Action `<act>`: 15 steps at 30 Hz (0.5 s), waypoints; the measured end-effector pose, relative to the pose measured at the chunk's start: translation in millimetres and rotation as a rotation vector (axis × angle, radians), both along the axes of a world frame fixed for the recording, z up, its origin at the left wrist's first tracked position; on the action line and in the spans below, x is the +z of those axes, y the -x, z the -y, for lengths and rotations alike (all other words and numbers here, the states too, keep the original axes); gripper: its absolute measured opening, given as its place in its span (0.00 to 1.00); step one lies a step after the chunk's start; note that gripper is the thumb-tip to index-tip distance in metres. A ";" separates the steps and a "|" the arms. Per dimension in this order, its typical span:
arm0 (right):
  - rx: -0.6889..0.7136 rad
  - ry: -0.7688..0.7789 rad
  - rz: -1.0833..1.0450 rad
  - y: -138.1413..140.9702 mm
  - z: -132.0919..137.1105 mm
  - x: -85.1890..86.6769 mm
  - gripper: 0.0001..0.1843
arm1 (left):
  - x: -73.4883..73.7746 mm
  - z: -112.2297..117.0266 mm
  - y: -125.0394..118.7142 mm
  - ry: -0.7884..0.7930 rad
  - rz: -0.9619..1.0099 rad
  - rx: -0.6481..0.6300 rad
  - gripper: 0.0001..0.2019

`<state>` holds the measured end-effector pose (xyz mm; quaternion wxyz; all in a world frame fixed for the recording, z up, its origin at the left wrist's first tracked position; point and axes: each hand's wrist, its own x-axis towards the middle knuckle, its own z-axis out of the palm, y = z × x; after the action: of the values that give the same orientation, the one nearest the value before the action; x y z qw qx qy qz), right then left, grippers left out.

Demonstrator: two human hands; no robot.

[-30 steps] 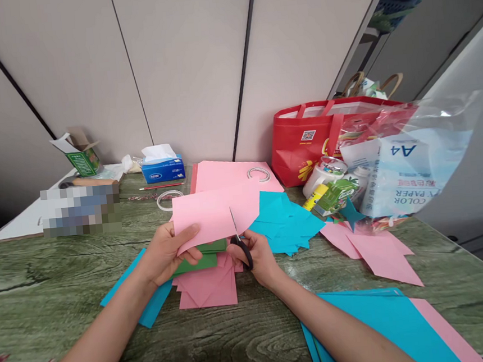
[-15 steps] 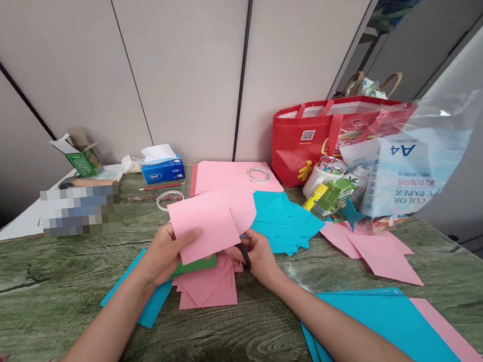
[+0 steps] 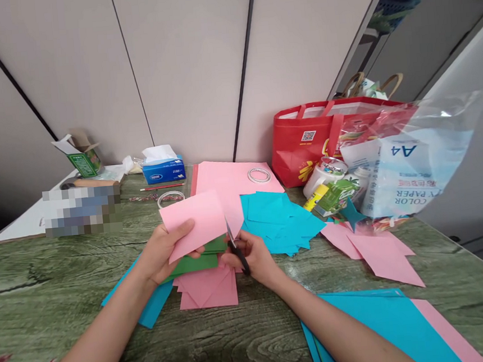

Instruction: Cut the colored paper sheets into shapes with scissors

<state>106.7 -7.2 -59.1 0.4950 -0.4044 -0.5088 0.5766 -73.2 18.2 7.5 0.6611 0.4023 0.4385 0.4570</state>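
My left hand (image 3: 167,249) pinches a pink sheet of paper (image 3: 194,221), thumb on top and fingers beneath. The black-handled scissors (image 3: 240,257) are in my right hand (image 3: 252,256), fingers through the loops. Their blades point up at the sheet's right edge, where another pink piece hangs behind; I cannot tell whether it is still joined. Under my hands lie green paper (image 3: 196,265), a pile of pink squares (image 3: 209,293) and blue paper (image 3: 155,307). A heap of blue squares (image 3: 279,223) spreads just beyond my right hand.
At the back stand a tissue box (image 3: 164,171) and a red bag (image 3: 302,147), with a plastic paper packet (image 3: 401,172) on the right. Rings (image 3: 258,175) rest on pink sheets (image 3: 224,174). Blue sheets (image 3: 373,327) lie near my right forearm.
The pink sheet has shifted left and tilted in my left hand. More of the scissors' blades and of the green paper beneath shows now. My right hand stays nearly in place.
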 end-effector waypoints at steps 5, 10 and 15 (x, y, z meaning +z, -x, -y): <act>0.118 -0.082 0.050 2.0 6.6 8.1 0.21 | -2.1 -2.5 -1.5 -0.111 0.028 0.136 0.15; -0.283 -0.228 -0.069 -2.9 1.5 11.0 0.16 | 1.2 -2.7 2.0 -0.066 0.036 0.203 0.15; -0.455 -0.161 -0.186 -15.6 -14.0 5.0 0.18 | 2.8 3.0 6.0 0.018 0.018 -0.076 0.15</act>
<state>122.4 6.8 -54.2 0.6873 -0.4130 -0.4013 0.4428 -79.2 15.1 10.3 0.6856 0.4085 0.4211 0.4310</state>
